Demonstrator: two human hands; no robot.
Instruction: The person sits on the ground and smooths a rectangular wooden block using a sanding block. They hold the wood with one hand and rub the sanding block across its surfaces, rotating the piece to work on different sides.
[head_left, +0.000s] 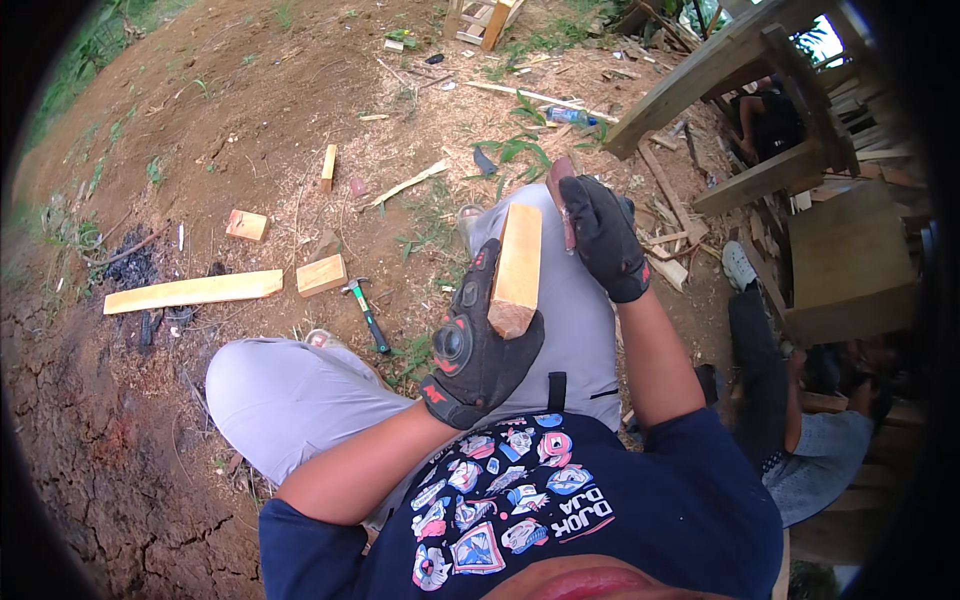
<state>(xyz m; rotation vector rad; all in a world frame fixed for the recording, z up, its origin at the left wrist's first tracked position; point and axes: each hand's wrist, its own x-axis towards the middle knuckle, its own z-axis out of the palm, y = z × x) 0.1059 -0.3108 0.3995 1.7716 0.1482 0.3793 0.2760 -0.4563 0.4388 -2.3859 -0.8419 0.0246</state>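
Observation:
In my gloved left hand (pixel 478 350) is a squared wooden block (pixel 521 255), gripped near its lower end and resting along my thigh. My right hand (pixel 606 238), also in a black glove, closes around a thin reddish-brown strip that looks like folded sandpaper (pixel 561 190). The strip is just right of the block's far end, a small gap apart from it. My right fingertips are partly hidden by the glove's back. On the ground to the left lie a green-and-black-handled hammer (pixel 369 316), a wooden block (pixel 321 275) beside it, and a long plank (pixel 195 291).
Two more wood pieces, an upright one (pixel 328 167) and a short block (pixel 247 225), are farther out. A wooden frame (pixel 715 75) leans at the right, with two other people near it. A plastic bottle (pixel 568 116) lies among shavings. Charred ground (pixel 135 265) is at far left.

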